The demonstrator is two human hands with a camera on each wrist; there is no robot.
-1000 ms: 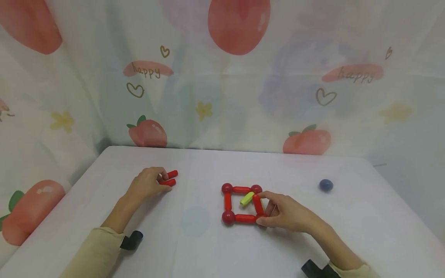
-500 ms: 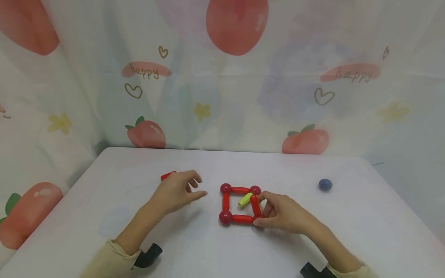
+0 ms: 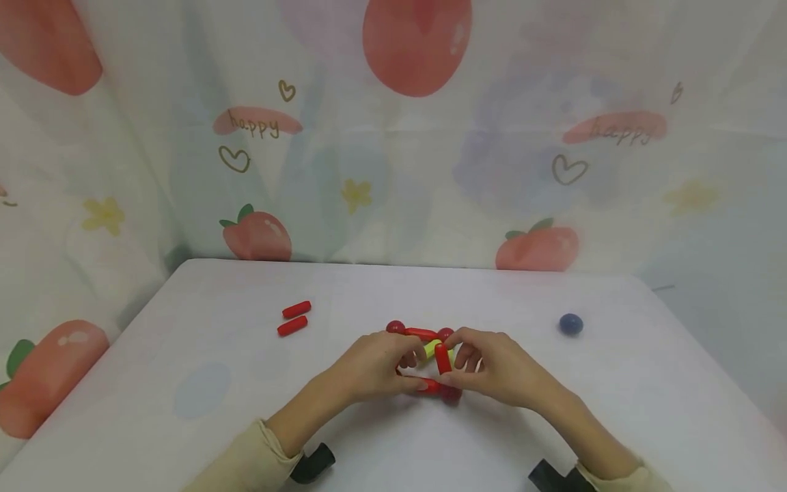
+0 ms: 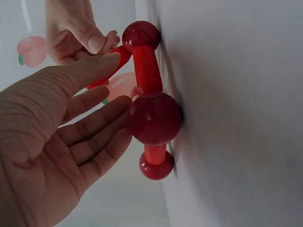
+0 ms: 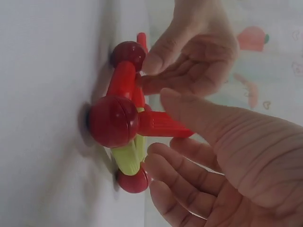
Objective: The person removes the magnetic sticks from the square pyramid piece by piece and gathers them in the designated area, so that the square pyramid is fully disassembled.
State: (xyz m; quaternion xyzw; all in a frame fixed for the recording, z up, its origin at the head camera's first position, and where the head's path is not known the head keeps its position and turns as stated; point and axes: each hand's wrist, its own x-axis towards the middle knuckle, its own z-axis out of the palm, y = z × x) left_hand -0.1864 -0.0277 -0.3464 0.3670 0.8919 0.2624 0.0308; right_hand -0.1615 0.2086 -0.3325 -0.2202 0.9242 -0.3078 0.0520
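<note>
The left hand (image 3: 378, 367), fingers spread, has left the loose sticks (image 3: 292, 326) at the frame's (image 3: 421, 334) ten o'clock; the right hand (image 3: 501, 369) pinches a raised stick (image 3: 442, 359), so both now attend the frame.

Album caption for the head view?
Left hand and right hand at a mostly red ball-and-rod frame, blue ball apart.

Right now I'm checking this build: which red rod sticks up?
The red rod rising from the near-right red ball, by the right hand; the other visible red rods lie low, in the frame or loose at left.
</note>
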